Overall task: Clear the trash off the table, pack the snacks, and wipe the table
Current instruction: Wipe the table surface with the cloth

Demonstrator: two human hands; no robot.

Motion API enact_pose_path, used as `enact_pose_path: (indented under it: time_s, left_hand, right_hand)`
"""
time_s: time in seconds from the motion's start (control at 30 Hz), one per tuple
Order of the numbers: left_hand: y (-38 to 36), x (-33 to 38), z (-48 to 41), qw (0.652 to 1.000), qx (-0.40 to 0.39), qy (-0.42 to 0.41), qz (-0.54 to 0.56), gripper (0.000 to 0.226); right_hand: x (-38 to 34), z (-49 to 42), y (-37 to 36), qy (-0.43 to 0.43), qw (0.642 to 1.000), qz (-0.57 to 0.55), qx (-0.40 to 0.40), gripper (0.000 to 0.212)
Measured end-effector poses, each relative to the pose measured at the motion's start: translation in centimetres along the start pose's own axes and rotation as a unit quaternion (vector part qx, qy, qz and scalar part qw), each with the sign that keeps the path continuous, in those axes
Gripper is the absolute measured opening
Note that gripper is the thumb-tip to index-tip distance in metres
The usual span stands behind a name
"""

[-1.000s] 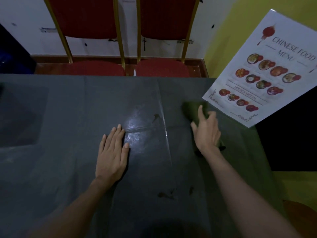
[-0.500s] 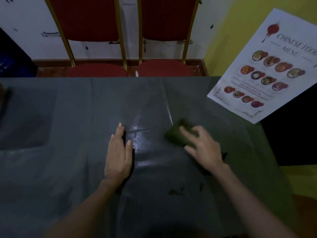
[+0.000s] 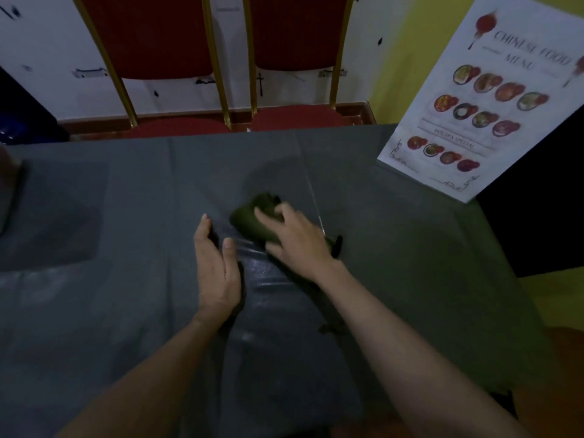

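A dark green cloth (image 3: 249, 216) lies bunched on the grey tablecloth (image 3: 395, 263) near the table's middle. My right hand (image 3: 297, 238) presses down on it, fingers curled over its right part, so much of the cloth is hidden. My left hand (image 3: 215, 263) rests just left of it, on its edge, fingers together and pointing away, holding nothing. A wet shiny patch (image 3: 268, 273) shows between the hands. A small dark stain (image 3: 328, 327) sits under my right forearm.
A Chinese food menu sheet (image 3: 483, 99) leans at the table's far right corner. Two red chairs with gold frames (image 3: 221, 74) stand behind the far edge. A dark flat shape (image 3: 53, 213) lies at the left. Yellow wall on the right.
My right hand has swept the green cloth from the right side, near the menu, leftward to the middle. My left hand has tilted up onto its edge.
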State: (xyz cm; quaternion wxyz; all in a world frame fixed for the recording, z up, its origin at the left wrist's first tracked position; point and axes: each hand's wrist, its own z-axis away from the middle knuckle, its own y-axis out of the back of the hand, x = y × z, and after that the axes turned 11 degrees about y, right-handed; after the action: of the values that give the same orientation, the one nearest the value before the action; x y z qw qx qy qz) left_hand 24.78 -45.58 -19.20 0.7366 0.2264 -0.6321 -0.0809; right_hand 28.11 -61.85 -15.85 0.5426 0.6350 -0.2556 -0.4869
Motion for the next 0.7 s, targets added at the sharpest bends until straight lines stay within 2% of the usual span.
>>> enact_pose_path:
  time_s: [0.07,0.13,0.2,0.23,0.3,0.33,0.4,0.5,0.6,0.67,0.7]
  left_hand:
    - [0.3,0.1,0.2,1.0,-0.02,0.008,-0.022,0.063]
    - [0.9,-0.2,0.8,0.993,-0.069,-0.022,-0.092,0.063]
    - [1.9,-0.9,1.9,0.981,-0.104,-0.07,-0.149,0.058]
    - [2.2,-1.1,2.5,0.979,-0.107,-0.077,-0.156,0.057]
    - [3.0,-1.3,4.0,0.982,-0.103,-0.058,-0.149,0.056]
    - [3.2,-1.4,4.6,0.984,-0.101,-0.044,-0.142,0.056]
    - [3.7,-1.7,5.9,0.988,-0.094,-0.012,-0.119,0.057]
    - [4.5,-2.2,7.2,0.994,-0.064,0.029,-0.086,0.058]
    - [5.4,-2.7,7.7,0.992,-0.062,-0.007,-0.107,0.057]
    - [5.7,-3.1,7.8,0.987,-0.074,-0.039,-0.134,0.056]
    - [5.8,-3.2,7.8,0.986,-0.077,-0.048,-0.143,0.055]
  right_hand:
    - [0.6,5.8,-0.1,0.018,1.0,0.01,-0.017,0.069]
    - [2.7,11.4,0.4,-0.026,0.999,0.024,-0.02,0.07]
    - [4.7,15.6,1.2,-0.141,0.988,0.051,0.032,0.073]
    - [5.4,16.4,1.5,-0.222,0.971,0.054,0.073,0.072]
    - [5.3,15.1,1.5,-0.359,0.924,0.039,0.126,0.068]
    - [4.4,13.5,1.4,-0.386,0.913,0.033,0.131,0.067]
    - [0.9,9.9,0.4,-0.351,0.929,0.013,0.115,0.068]
    - [-5.7,8.4,-2.4,-0.201,0.977,-0.007,0.077,0.071]
    - [-8.9,13.1,-3.9,-0.084,0.995,0.003,0.059,0.071]
    - [-7.3,17.1,-4.1,-0.068,0.996,0.03,0.055,0.077]
    - [-5.7,19.0,-3.8,-0.088,0.993,0.037,0.065,0.081]
